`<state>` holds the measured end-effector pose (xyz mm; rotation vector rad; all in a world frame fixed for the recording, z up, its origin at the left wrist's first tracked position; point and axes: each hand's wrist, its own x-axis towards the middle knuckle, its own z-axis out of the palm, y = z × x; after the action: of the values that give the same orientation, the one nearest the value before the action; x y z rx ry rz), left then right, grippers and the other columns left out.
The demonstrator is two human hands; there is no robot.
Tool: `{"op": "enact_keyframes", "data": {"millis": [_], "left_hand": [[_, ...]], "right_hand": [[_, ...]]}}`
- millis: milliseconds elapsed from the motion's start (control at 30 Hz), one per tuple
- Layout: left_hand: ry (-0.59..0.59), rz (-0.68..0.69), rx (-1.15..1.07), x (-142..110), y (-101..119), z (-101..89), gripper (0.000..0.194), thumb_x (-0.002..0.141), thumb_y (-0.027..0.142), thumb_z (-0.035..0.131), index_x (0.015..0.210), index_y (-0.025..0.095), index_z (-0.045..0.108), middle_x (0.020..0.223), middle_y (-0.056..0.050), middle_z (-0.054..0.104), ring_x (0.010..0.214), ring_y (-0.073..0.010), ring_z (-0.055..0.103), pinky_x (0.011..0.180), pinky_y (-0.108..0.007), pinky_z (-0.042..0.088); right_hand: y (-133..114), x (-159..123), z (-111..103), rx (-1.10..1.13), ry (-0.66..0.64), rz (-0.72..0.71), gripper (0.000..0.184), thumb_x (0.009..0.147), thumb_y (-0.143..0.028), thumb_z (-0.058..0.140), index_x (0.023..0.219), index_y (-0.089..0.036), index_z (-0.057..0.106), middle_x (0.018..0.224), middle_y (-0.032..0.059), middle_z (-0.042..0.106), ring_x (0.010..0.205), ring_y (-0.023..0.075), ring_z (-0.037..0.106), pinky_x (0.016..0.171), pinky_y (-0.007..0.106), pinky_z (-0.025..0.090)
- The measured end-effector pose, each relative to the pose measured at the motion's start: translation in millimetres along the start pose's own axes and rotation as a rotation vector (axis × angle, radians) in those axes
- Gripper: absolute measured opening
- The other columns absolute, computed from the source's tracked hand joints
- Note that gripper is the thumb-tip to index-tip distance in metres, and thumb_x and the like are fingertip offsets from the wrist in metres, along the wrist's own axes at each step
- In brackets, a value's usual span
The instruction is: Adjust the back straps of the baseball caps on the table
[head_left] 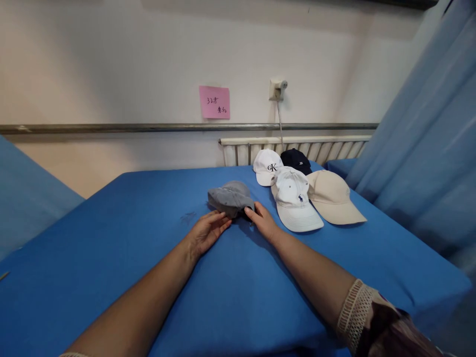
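Observation:
A grey baseball cap (232, 194) is between my hands, low over the middle of the blue-covered table. On its right side my right hand (263, 220) grips the edge, thumb on the near side and the other fingers partly hidden. My left hand (208, 230) rests at the cap's near left edge, palm turned inward. Its fingers are stretched out, with the tips touching or just beside the cap. To the right lie a white cap with a dark horse-rider logo (293, 196), a beige cap (332, 196), a white cap with black letters (267, 166) and a black cap (295, 159).
Blue cloth (111, 258) covers the table. Behind it are a radiator (327, 147), a metal rail (148, 128), a pink note (214, 102) and a socket with a plugged-in cord (277, 90). A blue curtain (427, 124) hangs at the right.

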<state>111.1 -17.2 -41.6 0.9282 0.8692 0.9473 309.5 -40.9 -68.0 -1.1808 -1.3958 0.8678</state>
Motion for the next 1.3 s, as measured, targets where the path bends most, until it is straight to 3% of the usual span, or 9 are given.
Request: {"op": "enact_keyframes", "data": {"millis": [267,400,700,833,900,967,1067,1167,1300], "left_hand": [[0.032,0.165,0.106,-6.3,-5.2,12.5,0.027,0.075,0.022,0.074,0.098,0.015,0.063,0.094,-0.007,0.072,0.080,-0.0174,0.069,0.076,-0.031,0.056],[0.161,-0.028,0.051,-15.3,0.8,6.1,0.021,0.081,0.024,0.070,0.100,0.016,0.062,0.097,-0.009,0.072,0.066,-0.0135,0.068,0.060,-0.025,0.055],[-0.277,-0.176,0.594,-52.5,37.6,-11.1,0.038,0.082,0.050,0.064,0.087,0.014,0.075,0.090,-0.011,0.074,0.080,-0.0215,0.067,0.073,-0.031,0.051],[0.056,0.035,1.198,-48.0,51.1,-21.4,0.048,0.083,0.056,0.056,0.058,0.016,0.066,0.057,-0.005,0.062,0.056,-0.0177,0.055,0.054,-0.029,0.038],[0.303,0.204,1.387,-43.1,51.9,-24.8,0.044,0.084,0.052,0.053,0.059,0.017,0.063,0.057,-0.004,0.060,0.055,-0.0183,0.053,0.054,-0.029,0.036],[0.359,0.345,1.407,-40.4,47.7,-24.0,0.036,0.086,0.047,0.050,0.072,0.018,0.066,0.066,-0.004,0.065,0.063,-0.0200,0.058,0.058,-0.030,0.040],[0.075,0.544,1.307,-39.8,34.0,-16.0,0.030,0.089,0.039,0.048,0.096,0.018,0.068,0.100,-0.007,0.072,0.093,-0.0223,0.064,0.083,-0.032,0.048],[-0.237,0.641,1.324,-35.8,17.2,-8.4,0.032,0.093,0.035,0.044,0.112,0.020,0.066,0.120,-0.008,0.068,0.114,-0.0218,0.059,0.103,-0.035,0.042],[-0.276,0.599,1.457,-16.4,-1.3,-10.7,0.040,0.095,0.037,0.041,0.124,0.017,0.060,0.131,-0.012,0.062,0.125,-0.0248,0.053,0.110,-0.042,0.037]], "right_hand": [[-0.7,-0.9,-1.9,-0.004,0.025,-0.005,0.039,0.085,-0.054,0.052,0.098,-0.018,0.060,0.090,0.0028,0.066,0.084,0.0181,0.059,0.079,0.030,0.046],[4.6,-0.7,-3.1,-0.023,0.095,-0.027,0.036,0.084,-0.049,0.056,0.104,-0.019,0.058,0.099,0.0051,0.068,0.089,0.0186,0.063,0.081,0.031,0.047],[-1.4,-3.6,-9.8,-0.211,-0.053,-0.044,0.043,0.093,-0.049,0.040,0.083,-0.017,0.067,0.079,0.0030,0.068,0.079,0.0187,0.062,0.075,0.030,0.046],[7.6,0.3,-7.0,-0.226,0.074,-0.027,0.021,0.087,-0.035,0.053,0.086,-0.019,0.067,0.083,0.0022,0.070,0.080,0.0186,0.064,0.075,0.030,0.048],[10.0,1.2,-6.8,-0.244,0.120,-0.045,0.015,0.084,-0.028,0.056,0.089,-0.020,0.067,0.089,0.0026,0.071,0.084,0.0186,0.064,0.079,0.031,0.049],[6.9,-0.2,-7.9,-0.279,0.163,-0.079,0.013,0.083,-0.024,0.056,0.091,-0.020,0.066,0.093,0.0033,0.070,0.087,0.0187,0.063,0.082,0.032,0.050],[-7.8,-7.5,-10.6,-0.314,0.149,-0.222,0.012,0.085,-0.022,0.054,0.089,-0.020,0.065,0.092,0.0037,0.068,0.086,0.0182,0.062,0.079,0.030,0.049],[-23.2,-16.3,-9.9,-0.358,-0.069,-0.415,0.014,0.089,-0.022,0.052,0.089,-0.020,0.066,0.090,0.0043,0.069,0.087,0.0175,0.062,0.080,0.029,0.047],[-20.4,-16.5,-1.3,-0.578,-0.374,-0.438,0.022,0.093,-0.027,0.049,0.104,-0.020,0.067,0.105,0.0071,0.070,0.099,0.0203,0.063,0.091,0.036,0.043]]}}
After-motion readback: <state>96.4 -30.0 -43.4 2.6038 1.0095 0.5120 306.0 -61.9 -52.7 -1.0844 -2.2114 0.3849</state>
